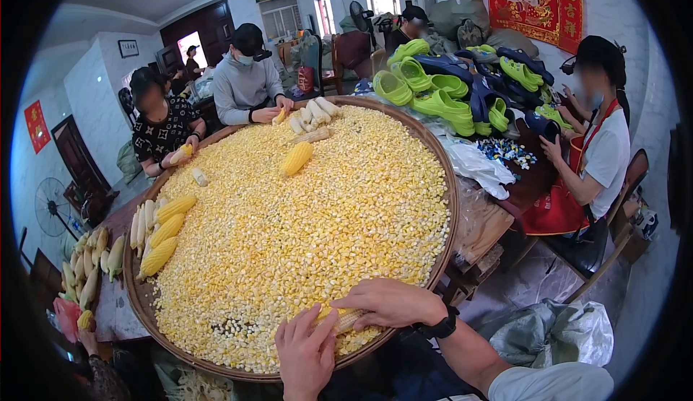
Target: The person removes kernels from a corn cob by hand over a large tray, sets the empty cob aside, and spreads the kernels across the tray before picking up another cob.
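Observation:
A partly stripped corn cob [349, 320] lies between my two hands, over the near edge of a big round tray [209, 365] of loose corn kernels [310, 220]. My left hand [308, 350] grips the cob's left end, thumb and fingers against the kernels. My right hand [390, 303], with a dark band on its wrist, closes over the other end from above. Some yellow kernels still show on the cob near my fingers, while its right part looks pale and bare.
Yellow cobs [167, 231] and stripped ones [144, 217] lie at the tray's left side. More stripped cobs [315, 114] and a yellow cob [297, 158] sit toward the far side. Several people work around; green and blue clogs [447, 105] are piled at right.

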Action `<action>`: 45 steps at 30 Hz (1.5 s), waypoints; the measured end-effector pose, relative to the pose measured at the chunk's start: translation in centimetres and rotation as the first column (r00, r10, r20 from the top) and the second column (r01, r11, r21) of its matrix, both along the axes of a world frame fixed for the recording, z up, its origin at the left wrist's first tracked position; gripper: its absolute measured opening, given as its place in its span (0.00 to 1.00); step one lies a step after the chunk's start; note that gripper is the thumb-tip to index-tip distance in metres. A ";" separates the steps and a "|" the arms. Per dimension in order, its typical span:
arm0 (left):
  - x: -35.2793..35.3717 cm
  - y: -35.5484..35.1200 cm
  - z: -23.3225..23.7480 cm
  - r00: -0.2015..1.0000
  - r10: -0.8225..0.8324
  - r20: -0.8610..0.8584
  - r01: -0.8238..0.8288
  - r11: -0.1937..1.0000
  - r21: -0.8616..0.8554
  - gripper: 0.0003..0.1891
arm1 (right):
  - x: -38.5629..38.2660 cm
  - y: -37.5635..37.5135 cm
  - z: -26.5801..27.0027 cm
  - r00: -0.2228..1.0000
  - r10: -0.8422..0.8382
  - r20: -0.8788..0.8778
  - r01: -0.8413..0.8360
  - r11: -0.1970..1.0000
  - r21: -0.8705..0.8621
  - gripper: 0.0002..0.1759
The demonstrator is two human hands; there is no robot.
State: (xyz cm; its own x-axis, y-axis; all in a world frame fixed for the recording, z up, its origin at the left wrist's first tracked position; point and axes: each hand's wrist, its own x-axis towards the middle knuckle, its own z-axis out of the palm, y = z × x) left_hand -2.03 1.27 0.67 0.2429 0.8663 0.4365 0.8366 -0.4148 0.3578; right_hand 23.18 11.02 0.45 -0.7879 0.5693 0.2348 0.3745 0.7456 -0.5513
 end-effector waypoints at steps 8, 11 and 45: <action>0.3 -0.3 0.7 0.996 -0.016 0.088 0.012 0.999 0.048 0.15 | 0.0 -0.2 -0.1 0.996 -0.005 -0.084 0.007 1.000 0.017 0.34; 0.1 -0.3 0.2 0.994 -0.025 0.103 0.018 0.997 0.075 0.15 | 0.0 -0.2 -0.2 0.995 -0.001 -0.095 0.004 1.000 0.027 0.34; 0.6 0.0 0.3 0.999 0.020 0.038 -0.020 1.000 -0.003 0.20 | 0.0 -0.1 0.1 1.000 -0.012 -0.009 0.012 1.000 -0.003 0.37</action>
State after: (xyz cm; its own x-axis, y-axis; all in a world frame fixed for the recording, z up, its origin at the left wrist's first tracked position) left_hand -1.43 1.22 0.94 0.2091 0.8717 0.4431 0.8303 -0.3977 0.3904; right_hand 23.22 10.91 0.51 -0.7787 0.5795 0.2403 0.3783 0.7393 -0.5570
